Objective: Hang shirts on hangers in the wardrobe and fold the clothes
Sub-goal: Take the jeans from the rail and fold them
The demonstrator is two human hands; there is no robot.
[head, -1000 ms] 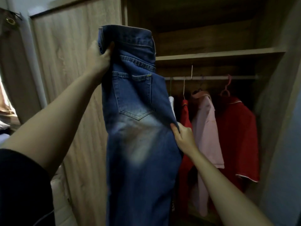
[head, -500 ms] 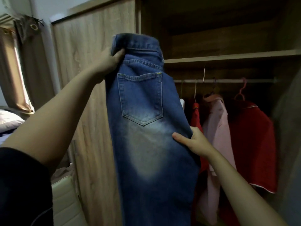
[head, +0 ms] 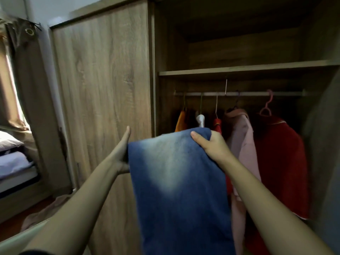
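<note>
Head view: I'm looking down my own arms at the open wardrobe (head: 103,89). The jeans (head: 176,181) are in the air between my hands, in front of the opening and touching no shelf and no bed. They are doubled over, with the fold along the top and the rest dropping straight down out of the bottom of the picture, so the long axis is vertical.

My right hand (head: 213,146) grips the fold's right corner, thumb laid over the front and the fingers wrapped behind. My left hand (head: 119,155) sits against the left edge, a little below the fold, thumb pointing straight up. Its fingers are hidden behind the denim, so I can't tell whether they grip or only press.

Both hands are at the top, so the free length lies below them. I judge the next fold has to bring that hanging part up, or carry the top down. The right hand is the one nearer the rail (head: 248,93), where a pink shirt (head: 241,144) and a red shirt (head: 281,162) already hang just behind the jeans.
</note>
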